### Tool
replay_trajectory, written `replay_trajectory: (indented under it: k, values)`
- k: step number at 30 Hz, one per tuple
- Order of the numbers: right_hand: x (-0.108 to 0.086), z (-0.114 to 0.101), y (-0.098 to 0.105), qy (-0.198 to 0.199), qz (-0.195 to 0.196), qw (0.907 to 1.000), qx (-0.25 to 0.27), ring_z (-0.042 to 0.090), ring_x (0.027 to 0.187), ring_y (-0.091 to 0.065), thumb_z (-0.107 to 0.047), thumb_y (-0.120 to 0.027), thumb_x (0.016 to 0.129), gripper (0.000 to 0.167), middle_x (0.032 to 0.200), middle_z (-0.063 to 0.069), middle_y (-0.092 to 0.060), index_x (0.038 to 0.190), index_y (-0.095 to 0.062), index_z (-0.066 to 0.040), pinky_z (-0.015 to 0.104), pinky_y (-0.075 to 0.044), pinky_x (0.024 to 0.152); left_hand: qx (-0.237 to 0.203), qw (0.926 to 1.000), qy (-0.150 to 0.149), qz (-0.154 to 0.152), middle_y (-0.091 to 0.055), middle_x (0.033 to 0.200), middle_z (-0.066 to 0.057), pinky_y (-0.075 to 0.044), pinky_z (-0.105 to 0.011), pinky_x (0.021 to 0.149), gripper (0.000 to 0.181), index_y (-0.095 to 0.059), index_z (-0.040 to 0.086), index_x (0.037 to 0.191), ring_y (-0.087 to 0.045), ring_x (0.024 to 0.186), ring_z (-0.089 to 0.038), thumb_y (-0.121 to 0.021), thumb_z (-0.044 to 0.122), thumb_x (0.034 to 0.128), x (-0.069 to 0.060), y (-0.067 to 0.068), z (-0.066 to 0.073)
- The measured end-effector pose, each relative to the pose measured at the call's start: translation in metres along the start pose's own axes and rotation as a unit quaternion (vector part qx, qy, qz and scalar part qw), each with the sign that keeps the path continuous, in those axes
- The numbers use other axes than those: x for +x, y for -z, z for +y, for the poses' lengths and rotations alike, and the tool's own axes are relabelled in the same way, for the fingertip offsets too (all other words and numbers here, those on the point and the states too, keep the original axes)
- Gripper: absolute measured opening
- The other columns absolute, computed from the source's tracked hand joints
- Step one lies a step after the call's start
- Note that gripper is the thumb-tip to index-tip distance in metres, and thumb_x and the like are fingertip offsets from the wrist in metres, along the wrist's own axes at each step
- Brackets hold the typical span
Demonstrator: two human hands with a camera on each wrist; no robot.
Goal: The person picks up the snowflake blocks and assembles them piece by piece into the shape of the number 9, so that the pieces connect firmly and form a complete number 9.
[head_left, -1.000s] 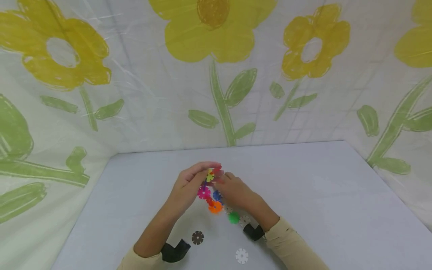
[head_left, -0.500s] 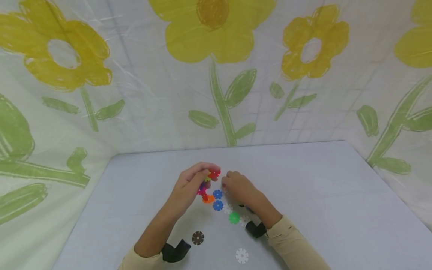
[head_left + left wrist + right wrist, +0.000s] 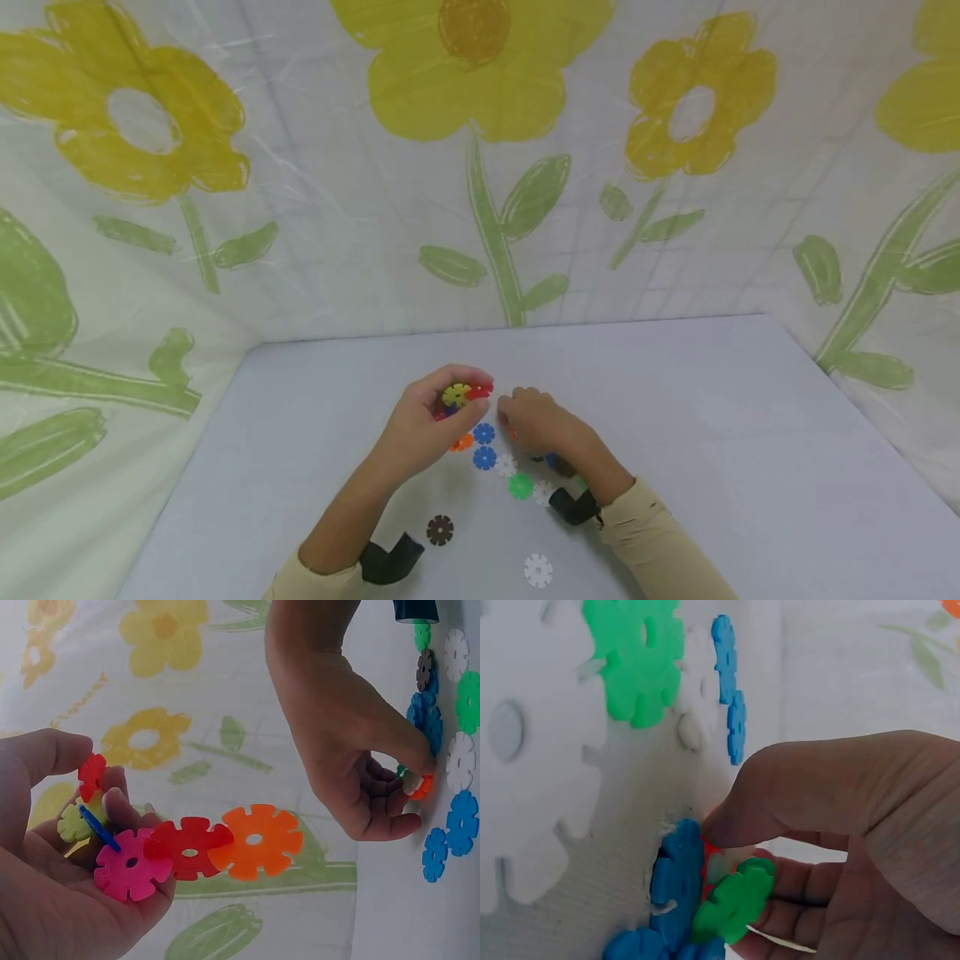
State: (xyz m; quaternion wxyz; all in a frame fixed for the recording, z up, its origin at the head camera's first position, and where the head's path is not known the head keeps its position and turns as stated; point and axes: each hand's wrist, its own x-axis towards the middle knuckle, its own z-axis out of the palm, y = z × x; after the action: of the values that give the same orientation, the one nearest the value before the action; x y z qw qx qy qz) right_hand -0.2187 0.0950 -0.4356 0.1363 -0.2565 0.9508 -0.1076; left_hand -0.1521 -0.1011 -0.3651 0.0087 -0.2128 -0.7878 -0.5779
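My left hand (image 3: 420, 425) holds a chain of interlocking notched plastic discs above the table. In the left wrist view the chain runs from a small red disc (image 3: 91, 774) through a yellow disc (image 3: 69, 825), a blue disc (image 3: 97, 827), a pink disc (image 3: 146, 881) and a red disc (image 3: 176, 836) to an orange disc (image 3: 274, 851). To its right, my right hand (image 3: 540, 423) is down at the loose discs, thumb and curled fingers pinching an orange-red disc (image 3: 424, 787). A green disc (image 3: 739, 900) and blue discs (image 3: 679, 885) lie against those fingers, partly hidden.
Loose blue discs (image 3: 484, 457), white discs (image 3: 506, 465) and a green disc (image 3: 520, 486) lie between the arms. Nearer the front are a brown disc (image 3: 440, 530) and a white disc (image 3: 537, 571). A flower-printed curtain (image 3: 337, 275) stands behind the table (image 3: 675, 375).
My right hand has drawn away from the left hand and gone down to the loose discs at the right. The left hand has turned the chain, so the yellow disc faces the head view.
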Motion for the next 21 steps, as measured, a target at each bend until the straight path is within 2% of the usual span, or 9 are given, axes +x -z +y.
replay_trajectory:
  k: [6,11,15,18,21]
  values:
    - [0.003,0.000,-0.004,0.013,0.012,0.9987,0.048,0.016,0.081,-0.053,-0.012,-0.072,0.090,0.020,0.093,-0.002,-0.053,0.107,-0.063,-0.014,0.032,-0.051,0.075,-0.002,0.9999,-0.010,-0.002,-0.066,0.115,-0.003,-0.059,-0.031,0.074,0.026,-0.067,0.013,0.119,-0.064,0.090,-0.020,-0.071,0.015,0.0939,-0.001,0.000,-0.002]
    - [0.004,0.003,-0.003,0.060,0.072,0.9907,0.099,0.014,0.089,-0.055,-0.001,-0.070,0.090,0.028,0.100,-0.002,-0.057,0.113,-0.067,-0.016,0.032,-0.053,0.085,-0.016,0.9995,-0.025,-0.011,-0.067,0.114,-0.009,-0.059,-0.032,0.075,0.025,-0.066,0.010,0.119,-0.067,0.090,-0.019,-0.070,0.014,0.0947,0.000,0.000,-0.002]
    - [0.004,0.004,0.003,0.096,0.137,0.9755,0.143,0.015,0.090,-0.057,0.009,-0.067,0.086,0.031,0.096,0.000,-0.061,0.108,-0.070,-0.013,0.033,-0.053,0.086,-0.018,0.9993,-0.032,-0.009,-0.067,0.115,-0.010,-0.059,-0.032,0.075,0.024,-0.067,0.010,0.118,-0.066,0.091,-0.020,-0.070,0.014,0.0947,0.001,0.001,-0.002]
    - [0.002,0.003,0.008,0.113,0.183,0.9594,0.182,0.017,0.089,-0.059,0.012,-0.064,0.084,0.029,0.093,0.000,-0.064,0.101,-0.069,-0.010,0.036,-0.055,0.085,-0.013,0.9994,-0.030,-0.008,-0.066,0.116,-0.007,-0.059,-0.032,0.075,0.025,-0.067,0.010,0.119,-0.065,0.093,-0.020,-0.070,0.014,0.0945,0.001,0.001,-0.002]
    - [-0.003,0.002,0.016,0.124,0.216,0.9439,0.217,0.017,0.090,-0.060,0.011,-0.065,0.086,0.026,0.095,-0.001,-0.065,0.101,-0.069,-0.010,0.036,-0.055,0.086,-0.007,0.9998,-0.018,-0.006,-0.066,0.117,-0.003,-0.059,-0.033,0.077,0.027,-0.066,0.011,0.121,-0.065,0.096,-0.020,-0.070,0.015,0.0945,0.001,0.002,-0.001]
